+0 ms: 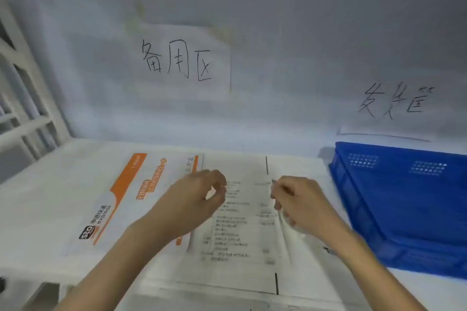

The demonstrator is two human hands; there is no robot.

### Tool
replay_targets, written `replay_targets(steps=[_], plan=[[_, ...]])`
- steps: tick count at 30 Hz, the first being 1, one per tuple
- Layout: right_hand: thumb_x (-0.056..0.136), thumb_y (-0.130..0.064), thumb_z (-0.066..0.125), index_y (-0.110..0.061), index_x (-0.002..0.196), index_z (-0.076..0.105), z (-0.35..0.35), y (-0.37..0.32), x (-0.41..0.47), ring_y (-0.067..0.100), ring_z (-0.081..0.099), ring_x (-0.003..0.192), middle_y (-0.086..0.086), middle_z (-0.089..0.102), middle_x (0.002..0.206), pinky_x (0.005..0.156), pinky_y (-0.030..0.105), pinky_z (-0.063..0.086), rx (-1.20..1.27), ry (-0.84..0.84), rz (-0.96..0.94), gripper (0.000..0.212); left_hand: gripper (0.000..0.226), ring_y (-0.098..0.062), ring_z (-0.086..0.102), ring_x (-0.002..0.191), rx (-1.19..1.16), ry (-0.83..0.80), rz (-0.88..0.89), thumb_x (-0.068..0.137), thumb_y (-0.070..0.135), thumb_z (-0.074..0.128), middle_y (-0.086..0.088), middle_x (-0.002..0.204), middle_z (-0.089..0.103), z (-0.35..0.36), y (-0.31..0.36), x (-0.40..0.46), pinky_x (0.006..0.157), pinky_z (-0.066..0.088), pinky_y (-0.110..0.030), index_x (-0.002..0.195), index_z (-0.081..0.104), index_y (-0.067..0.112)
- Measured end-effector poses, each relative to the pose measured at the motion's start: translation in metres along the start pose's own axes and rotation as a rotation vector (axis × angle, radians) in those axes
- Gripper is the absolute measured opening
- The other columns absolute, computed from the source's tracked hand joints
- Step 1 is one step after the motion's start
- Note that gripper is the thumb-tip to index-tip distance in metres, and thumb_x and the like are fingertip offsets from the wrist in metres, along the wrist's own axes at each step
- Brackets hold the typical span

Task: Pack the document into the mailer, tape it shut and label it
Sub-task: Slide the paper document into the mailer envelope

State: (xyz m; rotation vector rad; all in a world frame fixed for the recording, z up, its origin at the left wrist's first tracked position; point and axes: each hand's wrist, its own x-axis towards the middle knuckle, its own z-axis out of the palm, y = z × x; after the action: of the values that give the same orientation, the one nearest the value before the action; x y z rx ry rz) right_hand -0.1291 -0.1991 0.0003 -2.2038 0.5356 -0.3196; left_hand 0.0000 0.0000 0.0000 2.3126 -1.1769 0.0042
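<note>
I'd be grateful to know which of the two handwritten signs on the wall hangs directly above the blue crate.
The right-hand sign, underlined, hangs above the blue crate. The other sign, a separate taped sheet, hangs further left, above the mailer.

matt paper document [242, 222], smooth paper mailer [121, 199], glossy plastic crate [409, 199]

Dim, bluish, motion-blurred, bowed at edges.

Orange-and-white mailer [121, 199], white document [242, 230] black print, blue crate [409, 209]
</note>
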Motion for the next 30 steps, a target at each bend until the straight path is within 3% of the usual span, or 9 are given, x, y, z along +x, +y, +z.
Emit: replay_targets(steps=[2,4,7,10,15,19,23,26,30], plan=[[0.090,-0.018,0.052,-0.002,0.067,0.055,0.019,0.018,0.009,0.015,0.055,0.053,0.012,0.063,0.066,0.051,0.030,0.042,-0.040,0.076,-0.018,0.029,0.024,-0.004,0.054,0.109,-0.054,-0.071,-0.012,0.099,0.036,0.049,0.013,0.118,0.062,0.025,-0.016,0.008,0.091,0.045,-0.024,0.120,0.058,0.030],[0.089,-0.018,0.052,-0.012,0.058,0.050,0.038,0.036,0.015,0.013,0.050,0.051,0.003,0.056,0.058,0.044,0.014,0.034,-0.163,0.102,-0.001,0.031,0.032,-0.009,0.050,0.119,-0.019,-0.094,-0.021,0.098,0.039,0.051,0.010,0.128,0.059,0.051,-0.033,0.014,0.095,0.039,-0.024,0.127,0.054,0.029],[0.091,-0.026,0.051,-0.010,0.071,0.062,0.052,0.052,0.022,0.014,0.059,0.058,0.000,0.063,0.066,0.034,0.016,0.030,-0.430,0.227,-0.023,0.027,0.049,-0.020,0.048,0.124,0.083,0.026,-0.115,0.092,0.052,0.046,0.003,0.134,0.055,0.081,-0.055,0.020,0.099,0.037,-0.033,0.133,0.051,0.026],[0.092,-0.028,0.050,-0.006,0.085,0.064,0.058,0.056,0.026,0.026,0.064,0.075,0.007,0.066,0.081,0.046,0.025,0.035,-0.527,0.314,-0.058,0.027,0.051,-0.026,0.046,0.122,0.275,0.120,-0.215,0.093,0.054,0.043,-0.003,0.130,0.056,0.096,-0.064,0.022,0.097,0.038,-0.038,0.133,0.050,0.023],[0.093,-0.028,0.047,-0.011,0.069,0.042,0.062,0.051,0.022,0.025,0.048,0.073,0.001,0.044,0.073,0.058,0.033,0.032,-0.764,0.272,-0.073,0.029,0.049,-0.026,0.045,0.116,0.408,0.251,-0.180,0.094,0.051,0.039,-0.004,0.122,0.061,0.094,-0.065,0.022,0.095,0.036,-0.040,0.131,0.050,0.022],[0.094,-0.038,0.042,-0.014,0.083,0.051,0.072,0.052,0.021,0.024,0.046,0.087,0.003,0.047,0.092,0.068,0.034,0.032,-0.875,0.260,-0.085,0.028,0.048,-0.026,0.045,0.115,0.336,0.265,-0.148,0.093,0.049,0.040,-0.003,0.115,0.066,0.095,-0.067,0.014,0.095,0.039,-0.040,0.130,0.051,0.021],[0.093,-0.047,0.038,-0.013,0.101,0.062,0.079,0.055,0.027,0.026,0.042,0.108,0.008,0.049,0.112,0.078,0.037,0.032,-0.937,0.262,-0.042,0.043,0.047,-0.026,0.049,0.112,0.296,0.241,-0.158,0.092,0.050,0.039,-0.003,0.112,0.069,0.092,-0.075,0.018,0.090,0.043,-0.039,0.128,0.053,0.023],[0.092,-0.047,0.039,-0.013,0.096,0.062,0.076,0.060,0.029,0.026,0.040,0.106,0.007,0.050,0.108,0.086,0.036,0.032,-0.933,0.257,-0.034,0.041,0.046,-0.026,0.057,0.100,0.298,0.220,-0.138,0.090,0.052,0.038,-0.005,0.104,0.069,0.094,-0.080,0.020,0.082,0.049,-0.037,0.121,0.055,0.024],[0.088,-0.046,0.045,-0.014,0.067,0.048,0.076,0.061,0.032,0.024,0.038,0.095,0.002,0.045,0.089,0.082,0.035,0.028,-0.862,0.292,-0.023,0.039,0.034,-0.024,0.061,0.084,0.288,0.220,-0.107,0.093,0.043,0.043,-0.006,0.096,0.069,0.093,-0.078,0.020,0.072,0.052,-0.033,0.107,0.059,0.016]])
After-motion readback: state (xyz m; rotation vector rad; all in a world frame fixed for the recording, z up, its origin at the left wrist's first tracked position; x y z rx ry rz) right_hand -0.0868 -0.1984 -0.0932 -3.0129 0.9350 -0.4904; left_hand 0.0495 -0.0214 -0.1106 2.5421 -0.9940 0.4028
